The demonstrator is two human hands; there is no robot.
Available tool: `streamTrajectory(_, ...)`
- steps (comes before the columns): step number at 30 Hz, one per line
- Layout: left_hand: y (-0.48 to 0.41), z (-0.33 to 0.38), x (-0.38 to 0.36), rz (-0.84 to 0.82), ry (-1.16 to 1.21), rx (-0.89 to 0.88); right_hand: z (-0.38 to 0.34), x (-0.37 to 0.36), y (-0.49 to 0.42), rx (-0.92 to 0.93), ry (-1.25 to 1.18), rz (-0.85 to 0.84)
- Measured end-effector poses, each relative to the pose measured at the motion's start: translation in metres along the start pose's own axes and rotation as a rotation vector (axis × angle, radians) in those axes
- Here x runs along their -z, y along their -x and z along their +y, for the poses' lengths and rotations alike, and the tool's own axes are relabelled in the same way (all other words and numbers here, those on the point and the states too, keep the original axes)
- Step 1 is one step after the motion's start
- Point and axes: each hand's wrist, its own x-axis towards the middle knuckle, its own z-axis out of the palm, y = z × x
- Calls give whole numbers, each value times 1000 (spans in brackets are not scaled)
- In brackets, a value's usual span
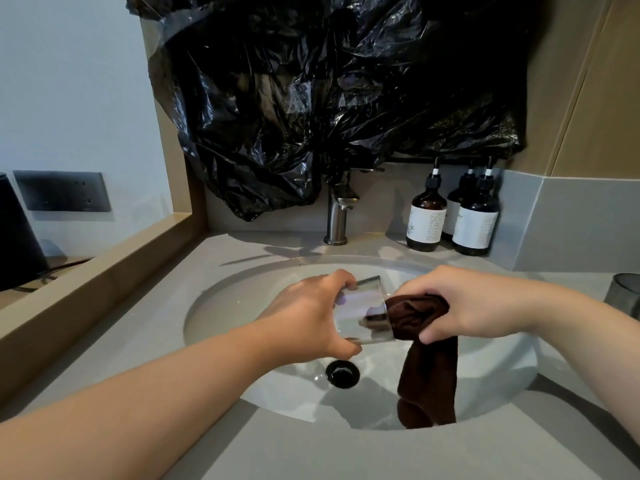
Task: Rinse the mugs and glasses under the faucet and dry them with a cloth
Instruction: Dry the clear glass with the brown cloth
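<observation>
My left hand grips a clear glass on its side above the white sink, the mouth facing right. A dark brown cloth is held by my right hand, which pushes one end of it into the glass's mouth. The rest of the cloth hangs down into the basin. Behind the basin stands the metal faucet; no water runs from it.
Three dark pump bottles stand at the back right of the grey counter. A grey cup sits at the right edge. Black plastic sheeting covers the wall above the faucet. The black drain lies under my left hand.
</observation>
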Motion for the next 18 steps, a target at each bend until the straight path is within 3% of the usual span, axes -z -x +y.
streamTrajectory(3, -1, 0, 1, 19, 28, 9, -3, -5, -4, 26, -56, 117)
streamTrajectory(8, -1, 3, -2, 78, 68, -8, -11, -23, -13, 187, 277, 382)
streamTrajectory(11, -2, 0, 0, 97, 72, 3, -12, -21, -11, 251, 219, 439)
streamTrajectory(14, -2, 1, 0, 117, 99, -7, -14, -19, -10, 222, 18, 404)
streamTrajectory(18, 0, 6, -2, 140, 75, -89, -15, -15, -5, 82, -218, 109)
